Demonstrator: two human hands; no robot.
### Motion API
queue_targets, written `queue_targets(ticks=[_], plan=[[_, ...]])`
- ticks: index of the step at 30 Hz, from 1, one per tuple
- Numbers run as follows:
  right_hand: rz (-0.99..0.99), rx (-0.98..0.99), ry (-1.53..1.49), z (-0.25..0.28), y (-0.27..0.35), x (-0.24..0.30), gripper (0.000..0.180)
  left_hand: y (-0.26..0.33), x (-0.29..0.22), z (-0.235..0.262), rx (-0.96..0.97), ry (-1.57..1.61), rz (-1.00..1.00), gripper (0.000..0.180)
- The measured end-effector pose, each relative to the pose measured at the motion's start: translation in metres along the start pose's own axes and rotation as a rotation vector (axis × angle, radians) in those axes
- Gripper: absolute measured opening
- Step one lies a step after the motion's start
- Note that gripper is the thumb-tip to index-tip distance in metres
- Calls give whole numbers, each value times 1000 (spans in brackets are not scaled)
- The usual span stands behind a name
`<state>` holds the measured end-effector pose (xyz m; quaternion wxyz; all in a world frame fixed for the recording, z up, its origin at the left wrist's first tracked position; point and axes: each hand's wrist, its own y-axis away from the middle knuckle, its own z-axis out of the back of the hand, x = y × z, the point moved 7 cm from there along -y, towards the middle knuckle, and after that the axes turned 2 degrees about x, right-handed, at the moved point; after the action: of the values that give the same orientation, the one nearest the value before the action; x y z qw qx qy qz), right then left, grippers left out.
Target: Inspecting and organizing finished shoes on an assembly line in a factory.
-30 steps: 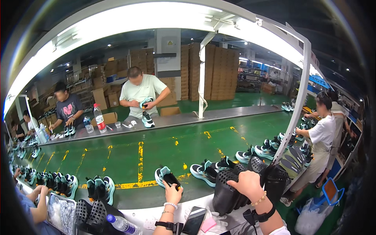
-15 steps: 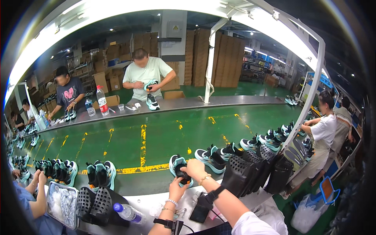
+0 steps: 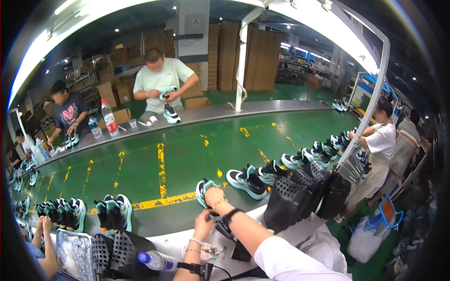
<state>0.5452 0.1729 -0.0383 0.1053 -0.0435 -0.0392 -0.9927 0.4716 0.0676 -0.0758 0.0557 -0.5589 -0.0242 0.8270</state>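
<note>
Tall stacks of brown cardboard boxes [image 3: 236, 56] stand well beyond the fingers, and a yellow triangular warning label [image 3: 195, 22] marks a panel on the pillar beside them. Nearer, a long green counter [image 3: 243, 145] bears worn yellow lines. Right at the fingers, by the counter's near edge, is a black-and-turquoise shoe [image 3: 200, 191], toe pointing away. The right hand [image 3: 214, 196] covers its opening, fingers bent down and mostly hidden; the left hand [image 3: 203, 225] is at the heel end, fingers curled and partly behind the right wrist. Whether either set grips the shoe, I cannot tell. Similar shoes [image 3: 246, 182] line up to the right of the fingers, and a pair [image 3: 114, 213] sits to their left. Closer than the fingers lie a dark phone [image 3: 241, 253] and a purple-capped bottle [image 3: 158, 261]. Far across, leftward from the fingers, a red-capped bottle [image 3: 108, 119] wears a red-and-white label. Beyond the fingers, a co-worker [image 3: 164, 82] in pale green handles a matching shoe.
</note>
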Motion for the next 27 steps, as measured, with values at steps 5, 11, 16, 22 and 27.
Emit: queue_targets(ticks=[5, 11, 16, 22, 27], plan=[[-81, 214, -139, 1, -14, -27, 27, -10, -36, -6, -64, -154, -67, 21], [287, 245, -438, 102, 100, -13, 46, -16, -27, 17, -190, -138, 19, 24], [123, -520, -611, 247, 240, -139, 25, -18, -127, -18, -280, -235, -206, 28], [-164, -800, -364, 224, 274, -244, 37, -60, -134, -120, 58, -451, -359, 44], [-241, -739, -348, 211, 274, -259, 46, -76, -116, -156, 219, -640, -229, 37]])
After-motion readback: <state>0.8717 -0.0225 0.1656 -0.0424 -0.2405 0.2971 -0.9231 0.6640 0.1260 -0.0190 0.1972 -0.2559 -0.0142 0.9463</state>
